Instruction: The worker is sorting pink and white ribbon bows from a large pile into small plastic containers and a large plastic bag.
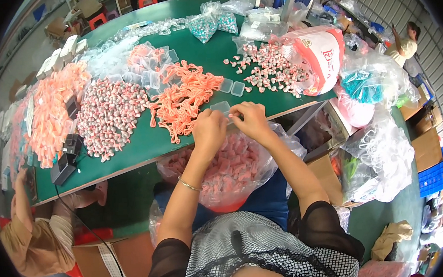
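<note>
Both hands meet at the near edge of the green table, close to a small clear plastic case (220, 106). My left hand (209, 131) is closed, its fingertips gripping that case, which partly hides behind them. My right hand (251, 119) pinches at the case's right side; what sits between its fingertips is too small to make out. Just beyond lies a pile of orange looped cords (182, 102). Two more clear cases (237, 89) rest past the fingers. To the right, pink-and-grey small plugs (273, 69) spill from a white-and-red bag (324, 57).
A larger heap of pink-and-grey plugs (107, 113) and orange pieces (53, 112) covers the left side. Black devices (65, 164) stand by the table's left edge. Below my hands hangs a plastic bag of finished-looking pink packs (228, 164). A co-worker (36, 236) sits at left.
</note>
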The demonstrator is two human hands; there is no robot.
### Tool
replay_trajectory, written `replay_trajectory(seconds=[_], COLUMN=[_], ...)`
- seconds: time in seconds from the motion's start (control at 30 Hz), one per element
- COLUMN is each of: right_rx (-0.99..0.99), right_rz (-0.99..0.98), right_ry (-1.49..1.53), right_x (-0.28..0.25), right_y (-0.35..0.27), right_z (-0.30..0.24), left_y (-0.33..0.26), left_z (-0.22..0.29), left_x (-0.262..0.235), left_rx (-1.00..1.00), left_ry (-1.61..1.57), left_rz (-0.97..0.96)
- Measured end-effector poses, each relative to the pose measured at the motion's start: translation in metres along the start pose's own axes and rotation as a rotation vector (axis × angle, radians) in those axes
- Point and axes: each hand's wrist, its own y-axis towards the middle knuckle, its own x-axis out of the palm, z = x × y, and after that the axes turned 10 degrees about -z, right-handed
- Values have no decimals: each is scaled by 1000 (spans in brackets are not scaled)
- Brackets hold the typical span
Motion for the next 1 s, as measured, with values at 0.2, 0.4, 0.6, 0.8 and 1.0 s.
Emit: replay_trajectory(seconds=[0.2, 0.4, 0.6, 0.8, 1.0], right_rx=[-23, -10, -99, -103, -13], right_rz=[-121, -204, 84, 203, 214], right_ry=[-312, -175, -184, -424, -273], right_x=[-9, -14, -4, 31, 1], right_y=[5, 11, 76, 114, 113], right_z=[-7, 9, 27, 36, 56], left_y=[-1, -5, -6, -13, -15], left_z=[-6, -4, -11, -11, -11], left_x=[7, -1, 3, 6, 6], left_rx=[-28, 53, 84, 79, 121], left_ry=[107, 77, 126, 86, -6], left_rz=[-63, -69, -72, -62, 7])
